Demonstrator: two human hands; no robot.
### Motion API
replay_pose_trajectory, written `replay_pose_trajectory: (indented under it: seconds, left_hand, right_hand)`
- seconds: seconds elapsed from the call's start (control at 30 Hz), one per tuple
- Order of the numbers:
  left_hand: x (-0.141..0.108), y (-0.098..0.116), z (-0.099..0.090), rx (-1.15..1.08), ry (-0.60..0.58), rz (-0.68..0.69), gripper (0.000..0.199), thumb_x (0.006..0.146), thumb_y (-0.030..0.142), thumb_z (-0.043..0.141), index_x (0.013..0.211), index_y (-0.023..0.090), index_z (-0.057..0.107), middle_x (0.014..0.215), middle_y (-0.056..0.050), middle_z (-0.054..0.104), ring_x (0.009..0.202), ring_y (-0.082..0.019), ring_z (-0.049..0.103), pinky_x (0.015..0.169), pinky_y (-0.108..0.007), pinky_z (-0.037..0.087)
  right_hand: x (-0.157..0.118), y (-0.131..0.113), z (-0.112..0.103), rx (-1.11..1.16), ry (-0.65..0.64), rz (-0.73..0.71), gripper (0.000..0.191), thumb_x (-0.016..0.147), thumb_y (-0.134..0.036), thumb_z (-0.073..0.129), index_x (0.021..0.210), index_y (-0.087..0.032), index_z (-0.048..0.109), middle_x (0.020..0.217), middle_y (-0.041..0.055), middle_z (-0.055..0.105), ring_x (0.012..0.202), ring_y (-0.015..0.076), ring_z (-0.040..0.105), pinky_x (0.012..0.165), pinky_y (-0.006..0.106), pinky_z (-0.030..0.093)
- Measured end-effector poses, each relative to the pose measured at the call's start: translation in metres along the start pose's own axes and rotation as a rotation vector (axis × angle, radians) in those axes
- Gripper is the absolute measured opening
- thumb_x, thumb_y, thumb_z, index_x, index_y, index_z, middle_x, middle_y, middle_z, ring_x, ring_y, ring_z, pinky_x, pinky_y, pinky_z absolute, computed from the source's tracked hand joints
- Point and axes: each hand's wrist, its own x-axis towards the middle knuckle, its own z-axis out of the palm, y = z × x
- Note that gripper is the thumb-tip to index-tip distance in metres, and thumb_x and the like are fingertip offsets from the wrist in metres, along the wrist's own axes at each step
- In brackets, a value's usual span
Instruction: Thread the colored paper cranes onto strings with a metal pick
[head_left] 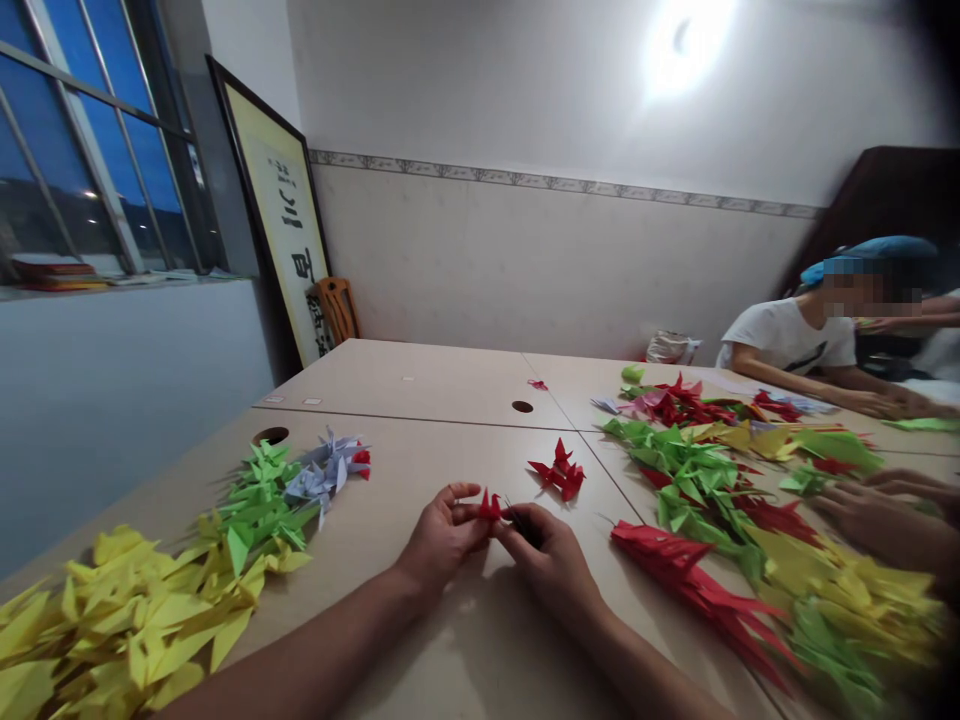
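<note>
A small red paper crane [490, 506] is held upright just above the table, in front of me. My left hand [444, 535] pinches it between thumb and fingers. My right hand [553, 556] is closed around a thin dark tool [517, 518], whose kind I cannot make out, and its fingertips reach the crane's right side. Beyond the right hand lie several red paper cranes [559, 473] in a small group. To the right, a bundle of red folded paper [694, 580] rests on the table.
Yellow [142, 610], green [266, 495] and lilac [330, 470] paper cranes are heaped on the left. More coloured cranes [697, 480] cover the right side, where another person's hands [877, 515] work. A person in white [787, 340] sits farther back. The table [427, 380] has cable holes.
</note>
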Motion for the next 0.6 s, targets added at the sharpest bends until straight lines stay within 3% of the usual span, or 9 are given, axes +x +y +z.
replay_pose_trajectory:
  seconds: [0.13,0.23,0.33,0.43,0.5,0.6]
  left_hand:
    - [-0.003,-0.005,0.006,0.073,-0.027,0.015,0.051,0.052,0.026,0.075,0.092,0.015,0.047,0.076,-0.005,0.062,0.060,-0.011,0.058,0.059,-0.022,0.043]
    - [0.001,-0.004,0.001,0.248,-0.014,0.089,0.044,0.059,0.026,0.069,0.096,0.016,0.048,0.091,-0.009,0.059,0.065,-0.013,0.058,0.060,-0.026,0.044]
    - [0.008,0.011,-0.015,0.736,0.041,0.349,0.030,0.067,0.019,0.058,0.097,0.017,0.054,0.102,-0.011,0.055,0.080,-0.017,0.056,0.072,-0.031,0.044]
    - [0.016,0.036,-0.041,1.327,0.150,0.576,0.028,0.069,0.012,0.051,0.095,0.017,0.060,0.107,-0.011,0.053,0.102,-0.022,0.046,0.091,-0.035,0.032]
    - [0.023,0.048,-0.059,1.620,0.281,0.550,0.028,0.070,0.012,0.046,0.094,0.017,0.061,0.113,-0.011,0.050,0.108,-0.024,0.040,0.094,-0.037,0.027]
    - [0.029,0.056,-0.080,1.809,0.431,0.437,0.027,0.073,0.015,0.042,0.092,0.015,0.061,0.121,-0.013,0.043,0.112,-0.029,0.032,0.090,-0.042,0.027]
  right_hand:
    - [0.003,0.005,0.000,-0.017,-0.053,0.010,0.019,0.074,-0.032,0.054,0.067,-0.016,0.060,0.059,0.0002,0.058,0.056,0.0142,0.051,0.052,0.023,0.040]
    - [0.011,0.014,-0.008,-0.009,0.032,0.039,0.020,0.070,-0.034,0.058,0.063,-0.016,0.060,0.055,-0.0007,0.057,0.053,0.0144,0.051,0.050,0.023,0.039]
    - [0.023,0.029,-0.025,-0.010,0.224,0.091,0.027,0.069,-0.040,0.059,0.078,-0.014,0.061,0.064,0.0030,0.062,0.060,0.0182,0.056,0.055,0.026,0.042]
    - [0.032,0.042,-0.041,0.001,0.337,0.125,0.045,0.071,-0.045,0.054,0.101,-0.011,0.054,0.077,0.0084,0.065,0.068,0.0216,0.060,0.059,0.030,0.044]
    - [0.034,0.048,-0.045,0.008,0.352,0.124,0.047,0.071,-0.047,0.053,0.100,-0.010,0.055,0.077,0.0092,0.066,0.068,0.0214,0.061,0.057,0.029,0.045]
    - [0.033,0.051,-0.043,0.010,0.317,0.089,0.044,0.069,-0.049,0.055,0.089,-0.010,0.060,0.073,0.0074,0.065,0.064,0.0193,0.059,0.057,0.029,0.044]
